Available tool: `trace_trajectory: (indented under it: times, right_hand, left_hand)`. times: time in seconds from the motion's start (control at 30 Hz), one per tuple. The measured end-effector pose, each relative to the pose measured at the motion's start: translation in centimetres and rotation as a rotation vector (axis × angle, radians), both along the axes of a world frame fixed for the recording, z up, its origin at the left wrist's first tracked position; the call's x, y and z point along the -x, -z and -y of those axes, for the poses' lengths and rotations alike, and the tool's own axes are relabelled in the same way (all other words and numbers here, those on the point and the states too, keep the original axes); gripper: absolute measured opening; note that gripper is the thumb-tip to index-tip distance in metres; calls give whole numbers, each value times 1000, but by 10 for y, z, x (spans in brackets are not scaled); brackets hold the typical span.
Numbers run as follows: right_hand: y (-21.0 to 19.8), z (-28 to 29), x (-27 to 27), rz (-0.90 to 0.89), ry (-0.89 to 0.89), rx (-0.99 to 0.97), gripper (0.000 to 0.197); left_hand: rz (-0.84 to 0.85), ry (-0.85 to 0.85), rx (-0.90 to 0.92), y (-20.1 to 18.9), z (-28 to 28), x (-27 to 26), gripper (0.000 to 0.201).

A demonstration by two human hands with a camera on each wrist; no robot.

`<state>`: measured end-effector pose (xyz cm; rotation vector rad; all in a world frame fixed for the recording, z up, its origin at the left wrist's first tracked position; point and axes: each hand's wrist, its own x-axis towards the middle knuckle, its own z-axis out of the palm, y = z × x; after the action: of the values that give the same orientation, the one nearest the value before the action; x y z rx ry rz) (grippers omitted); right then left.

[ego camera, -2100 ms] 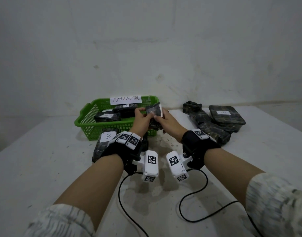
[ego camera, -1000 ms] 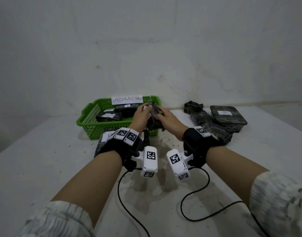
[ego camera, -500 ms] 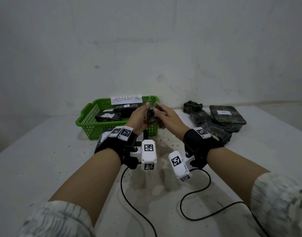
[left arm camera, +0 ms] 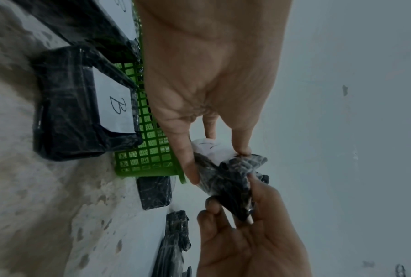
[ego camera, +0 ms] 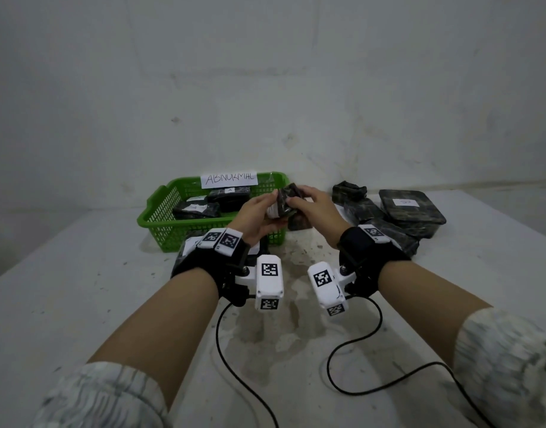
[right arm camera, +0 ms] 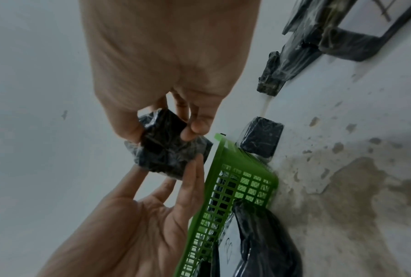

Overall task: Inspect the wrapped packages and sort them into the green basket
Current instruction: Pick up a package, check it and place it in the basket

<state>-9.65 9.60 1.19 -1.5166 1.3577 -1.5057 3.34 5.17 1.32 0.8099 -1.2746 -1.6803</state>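
A small dark wrapped package (ego camera: 286, 201) is held in the air between both hands, just before the right corner of the green basket (ego camera: 160, 222). My left hand (ego camera: 270, 209) pinches its white-labelled end between thumb and fingers. My right hand (ego camera: 300, 199) grips the other end from above. The left wrist view shows the left hand (left arm camera: 217, 163) on the crinkled package (left arm camera: 230, 174), and in the right wrist view the right hand (right arm camera: 161, 133) clasps the package (right arm camera: 169, 151) with the left hand's fingers touching it from below. The basket carries an "ABNORMAL" label (ego camera: 230, 179) and holds several dark packages (ego camera: 197, 210).
A dark package labelled B (left arm camera: 69, 112) lies against the basket's front wall, under my left wrist. Several more wrapped packages (ego camera: 410, 211) are piled at the right of the table, one small one (ego camera: 349, 191) by the wall. Two black cables (ego camera: 352, 387) trail towards me.
Both hands have turned the small package over between them and raised it slightly, staying by the basket's right corner. Its white label now faces my left hand.
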Motion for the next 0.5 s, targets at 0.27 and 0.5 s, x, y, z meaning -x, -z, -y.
trace_trajectory:
  times: [0.27, 0.5]
  right_hand:
    - [7, 10, 4, 74, 68, -1, 22]
    - [11, 16, 11, 534, 11, -184, 24]
  left_hand:
    - [-8, -97, 26, 4, 5, -3, 41]
    - [56, -36, 178, -5, -4, -9, 23]
